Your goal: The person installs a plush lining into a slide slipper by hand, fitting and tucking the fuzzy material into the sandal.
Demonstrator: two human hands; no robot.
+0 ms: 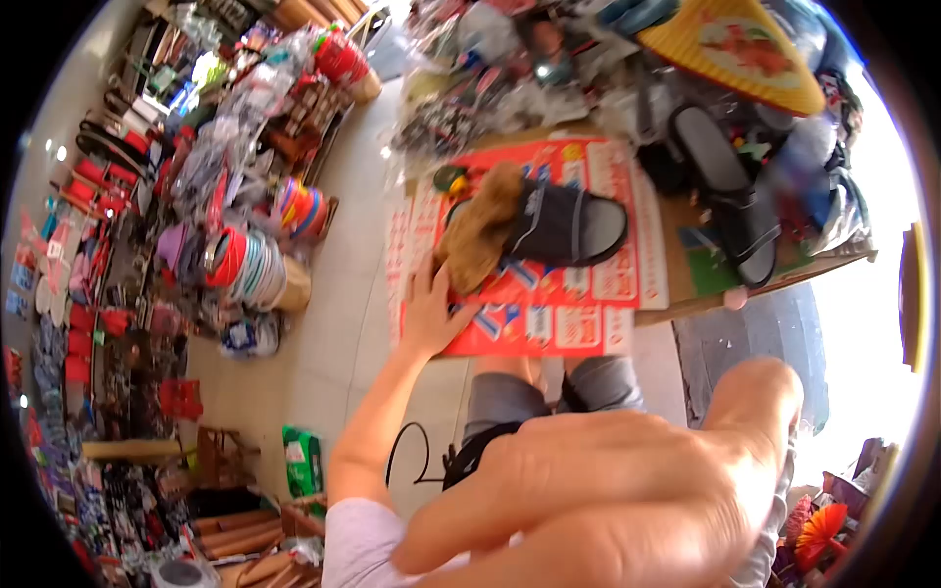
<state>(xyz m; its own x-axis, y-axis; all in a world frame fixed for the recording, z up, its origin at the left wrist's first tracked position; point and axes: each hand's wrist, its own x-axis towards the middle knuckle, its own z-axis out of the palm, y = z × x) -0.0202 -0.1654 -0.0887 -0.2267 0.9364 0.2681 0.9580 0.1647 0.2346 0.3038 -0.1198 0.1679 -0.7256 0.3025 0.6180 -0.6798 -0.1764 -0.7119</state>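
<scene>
My left hand rests on the red printed sheet, fingers spread, its fingertips beside a brown furry item. That item lies against a black slipper with a grey insole, and partly covers it. A small green and yellow thing sits at the item's upper left. My right hand is raised close to the camera, large and blurred, back of the hand showing. Its fingers point left and look bent, with their tips and inner side hidden, so what it holds, if anything, cannot be seen.
Another pair of dark slippers lies at the table's right, near a yellow straw hat. Plastic-wrapped goods are heaped at the back. Left of the tiled floor stand stacked buckets and crowded shelves.
</scene>
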